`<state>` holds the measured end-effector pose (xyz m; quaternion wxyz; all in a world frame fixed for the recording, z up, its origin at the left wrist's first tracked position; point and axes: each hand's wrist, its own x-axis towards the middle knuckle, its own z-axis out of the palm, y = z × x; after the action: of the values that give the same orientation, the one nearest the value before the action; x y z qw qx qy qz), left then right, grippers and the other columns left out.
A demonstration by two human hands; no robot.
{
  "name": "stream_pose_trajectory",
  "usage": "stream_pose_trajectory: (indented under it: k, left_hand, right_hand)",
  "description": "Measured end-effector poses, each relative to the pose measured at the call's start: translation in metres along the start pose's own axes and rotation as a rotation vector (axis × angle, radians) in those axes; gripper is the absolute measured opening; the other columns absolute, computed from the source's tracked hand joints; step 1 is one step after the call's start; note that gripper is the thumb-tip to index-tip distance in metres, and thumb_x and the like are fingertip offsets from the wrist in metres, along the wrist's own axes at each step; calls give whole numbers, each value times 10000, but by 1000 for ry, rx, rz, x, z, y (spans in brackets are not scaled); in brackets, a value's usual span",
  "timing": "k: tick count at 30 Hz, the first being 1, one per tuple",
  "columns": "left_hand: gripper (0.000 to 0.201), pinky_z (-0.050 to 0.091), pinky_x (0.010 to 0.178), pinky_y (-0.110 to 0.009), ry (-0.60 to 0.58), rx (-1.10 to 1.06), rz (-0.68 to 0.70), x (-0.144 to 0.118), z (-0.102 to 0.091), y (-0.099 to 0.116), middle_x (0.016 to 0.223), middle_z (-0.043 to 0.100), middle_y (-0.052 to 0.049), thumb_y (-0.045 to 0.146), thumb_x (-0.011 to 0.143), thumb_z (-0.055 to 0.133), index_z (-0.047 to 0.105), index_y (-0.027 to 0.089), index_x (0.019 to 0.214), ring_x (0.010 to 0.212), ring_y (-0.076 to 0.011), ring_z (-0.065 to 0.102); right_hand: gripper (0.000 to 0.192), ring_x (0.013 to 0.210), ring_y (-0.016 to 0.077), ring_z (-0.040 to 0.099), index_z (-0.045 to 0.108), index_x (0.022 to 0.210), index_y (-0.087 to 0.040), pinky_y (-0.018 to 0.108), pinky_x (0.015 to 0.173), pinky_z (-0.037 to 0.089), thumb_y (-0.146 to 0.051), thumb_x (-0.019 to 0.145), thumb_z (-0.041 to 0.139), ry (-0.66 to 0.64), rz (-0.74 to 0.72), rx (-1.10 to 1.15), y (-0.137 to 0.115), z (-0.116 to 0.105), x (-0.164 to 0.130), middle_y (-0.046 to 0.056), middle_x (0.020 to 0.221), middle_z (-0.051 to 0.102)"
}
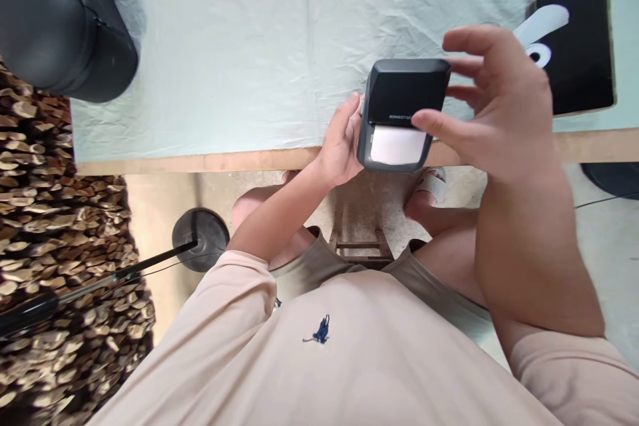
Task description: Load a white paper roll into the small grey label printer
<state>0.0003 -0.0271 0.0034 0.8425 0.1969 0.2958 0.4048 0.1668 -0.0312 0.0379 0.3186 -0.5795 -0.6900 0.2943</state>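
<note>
A small boxy dark grey device (407,90) with a glossy black upper face and a white panel (398,145) is tilted above the table's front edge. My left hand (343,140) grips its left side, the thumb along the edge and the other fingers mostly hidden behind. My right hand (492,96) is at the device's right side with its fingers spread apart. Its thumb overlaps the black face beside some small lettering; whether it presses there I cannot tell. Just beyond that hand, a black tablet-like slab (584,46) lies on the table, with a white strip and ring over its left part.
A pale green cloth (224,46) covers the wooden-edged table. A large black case (64,26) stands at the far left. On the floor are a round black stand base (200,239) with a slanting pole and a wooden stool (362,246). Stacked firewood (60,226) fills the left side.
</note>
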Motion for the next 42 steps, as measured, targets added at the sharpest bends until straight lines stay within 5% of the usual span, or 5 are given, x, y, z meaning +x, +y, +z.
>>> stream_pose_trajectory:
  k: [9, 17, 21, 29, 42]
  left_hand:
    - [422, 393, 1043, -430, -35, 81, 0, 2, -6, -5, 1099, 615, -16, 479, 828, 363, 501, 198, 1111, 1203, -234, 463]
    - [381, 383, 1049, -415, -22, 101, -15, 3, -2, -5, 1028, 624, 13, 424, 861, 321, 501, 184, 1095, 1197, -217, 466]
    - [366, 360, 1063, -439, -32, 126, -53, 3, -2, -5, 1033, 624, 8, 433, 847, 355, 502, 200, 1089, 1213, -235, 447]
    - [383, 404, 1026, -416, 0, 152, -20, 3, -5, -8, 1014, 616, 0, 451, 798, 457, 502, 192, 1076, 1198, -236, 466]
    - [378, 399, 1026, -424, 70, 180, -10, 0, -2, -7, 1066, 595, 11, 432, 798, 460, 477, 238, 1123, 1169, -215, 495]
  right_hand:
    - [632, 1083, 117, 469, 395, 1175, -342, 240, 792, 526, -399, 594, 638, -89, -62, -257, -7, -9, 1, 0, 1180, 416]
    - [338, 555, -76, 409, 444, 992, -165, 134, 504, 358, -423, 774, 445, 357, -92, 90, -12, 1, 6, -8, 954, 461]
    - [240, 824, -4, 559, 369, 975, -178, 137, 631, 443, -355, 815, 391, 389, -142, 133, -13, 7, 3, -8, 1041, 421]
    - [265, 806, 76, 474, 543, 967, -294, 238, 720, 386, -377, 728, 463, 4, -13, -584, -1, 2, 2, -44, 864, 571]
    - [378, 550, -24, 346, 472, 969, -240, 164, 494, 294, -346, 611, 525, -6, 2, -64, -3, -6, -4, -23, 855, 524]
